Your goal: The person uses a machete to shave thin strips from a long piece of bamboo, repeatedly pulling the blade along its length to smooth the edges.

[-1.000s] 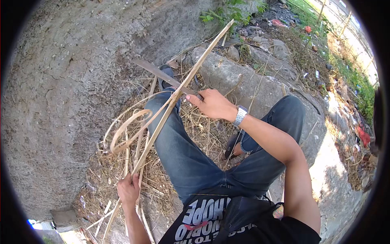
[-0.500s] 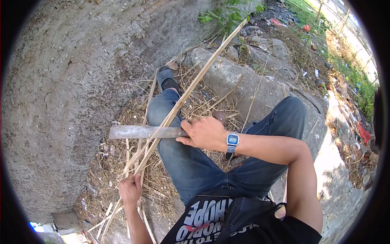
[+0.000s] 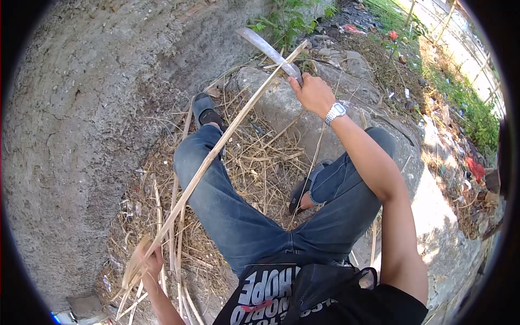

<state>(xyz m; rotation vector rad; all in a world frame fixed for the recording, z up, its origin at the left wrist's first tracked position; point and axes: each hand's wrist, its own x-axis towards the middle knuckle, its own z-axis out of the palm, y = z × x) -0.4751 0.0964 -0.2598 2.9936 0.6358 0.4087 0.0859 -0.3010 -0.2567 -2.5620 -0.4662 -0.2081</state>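
My left hand (image 3: 153, 260), low on the left, is closed around the lower end of a long pale bamboo strip (image 3: 214, 151). The strip slants up and to the right across my knee. Near its far end, the blade of a machete (image 3: 264, 49) crosses it, and a thin sliver sticks out at the crossing. My right hand (image 3: 315, 96), with a silver wristwatch (image 3: 336, 110) on the wrist, is wrapped around the machete's handle, which the fingers mostly hide. The blade points up and to the left.
A rough concrete wall (image 3: 81, 135) rises on the left. Dry shavings (image 3: 254, 168) and loose strips (image 3: 176, 233) litter the ground around my feet. Large rocks (image 3: 276, 100) lie ahead, with a green plant (image 3: 290, 24) behind them.
My right hand has swung the machete up and away, from over my knee to the strip's far end. My left hand has shifted slightly down and left with the strip.
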